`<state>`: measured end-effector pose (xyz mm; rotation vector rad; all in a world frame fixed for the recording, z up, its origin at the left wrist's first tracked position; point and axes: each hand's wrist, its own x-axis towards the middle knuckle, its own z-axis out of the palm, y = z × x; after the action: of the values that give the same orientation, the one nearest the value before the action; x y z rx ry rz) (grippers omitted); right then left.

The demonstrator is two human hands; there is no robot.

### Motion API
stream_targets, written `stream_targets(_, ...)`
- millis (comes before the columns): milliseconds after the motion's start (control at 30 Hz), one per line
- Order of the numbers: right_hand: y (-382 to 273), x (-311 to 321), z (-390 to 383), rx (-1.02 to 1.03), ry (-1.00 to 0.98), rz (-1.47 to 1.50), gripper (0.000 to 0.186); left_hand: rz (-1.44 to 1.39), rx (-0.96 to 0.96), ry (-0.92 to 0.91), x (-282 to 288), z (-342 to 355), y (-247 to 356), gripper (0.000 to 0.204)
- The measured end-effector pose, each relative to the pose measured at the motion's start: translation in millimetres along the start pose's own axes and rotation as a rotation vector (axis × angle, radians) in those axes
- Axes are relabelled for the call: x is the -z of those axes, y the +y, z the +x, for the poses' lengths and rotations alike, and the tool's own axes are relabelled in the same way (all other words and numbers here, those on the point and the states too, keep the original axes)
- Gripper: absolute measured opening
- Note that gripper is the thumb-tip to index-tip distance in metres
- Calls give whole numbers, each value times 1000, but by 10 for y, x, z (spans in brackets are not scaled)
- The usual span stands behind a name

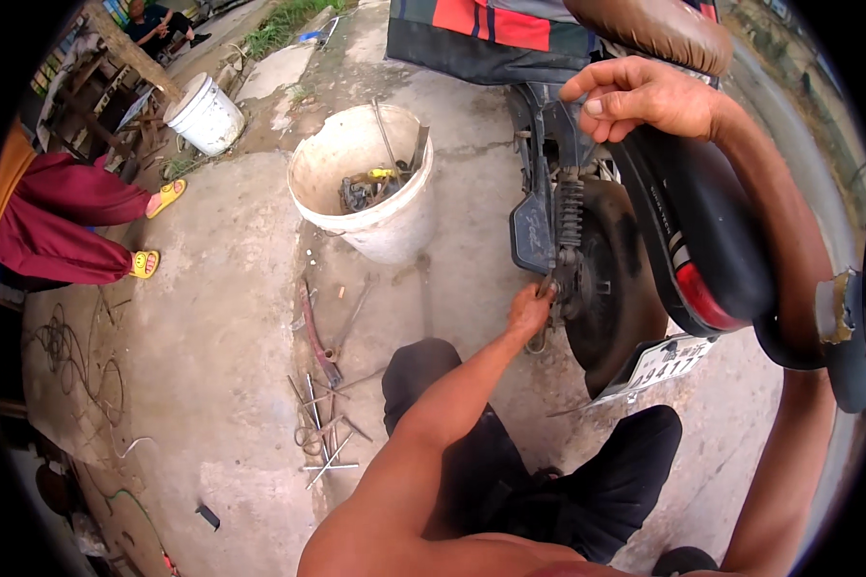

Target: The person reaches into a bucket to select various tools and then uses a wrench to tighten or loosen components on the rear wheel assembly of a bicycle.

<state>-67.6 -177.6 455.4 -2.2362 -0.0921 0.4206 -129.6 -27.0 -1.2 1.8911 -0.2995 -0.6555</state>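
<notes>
My left hand (529,313) reaches to the rear axle of a motorbike, below the coil-sprung shock absorber (570,207). Its fingers are closed round a small part by the wheel hub; that part is mostly hidden. Above the bike's frame, near the brown seat (659,34), hovers my right hand (645,101), loosely curled with nothing visible in it. My right forearm passes over the black tail section, close to the red tail light (707,298). The rear wheel (597,279) stands just right of my left hand. A black side cover (530,233) hangs beside the shock absorber.
A white bucket (361,226) with metal parts and tools stands left of the bike. Wrenches and T-handle tools (322,438) lie on the concrete. A person in maroon trousers (67,221) is at the left; another white bucket (205,115) stands farther back. Cables (63,346) lie coiled.
</notes>
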Motion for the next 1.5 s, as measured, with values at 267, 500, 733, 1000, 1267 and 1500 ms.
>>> stream_targets(267, -63, -16, 44, 1, -28, 15, 46, 31, -143, 82, 86, 71, -34, 40)
stream_targets(500, -91, 97, -122, -43, -10, 7, 46, 37, -121, 27, -53, -4, 200, 38)
stream_targets(733, -37, -9, 90, 2, -69, 70, 47, -3, -132, 12, 268, -69, 13, 37)
stream_targets(1000, -66, 60, -44, -36, -36, 35, 47, -128, -109, -84, 187, -114, 271, 36)
stream_targets(1267, -56, 26, 30, 6, -47, 51, 46, 231, -179, 3, 155, 48, -60, 35)
stream_targets(1500, -29, -10, 98, 57, -30, -7, 48, 394, -431, 40, 141, 173, -280, 34)
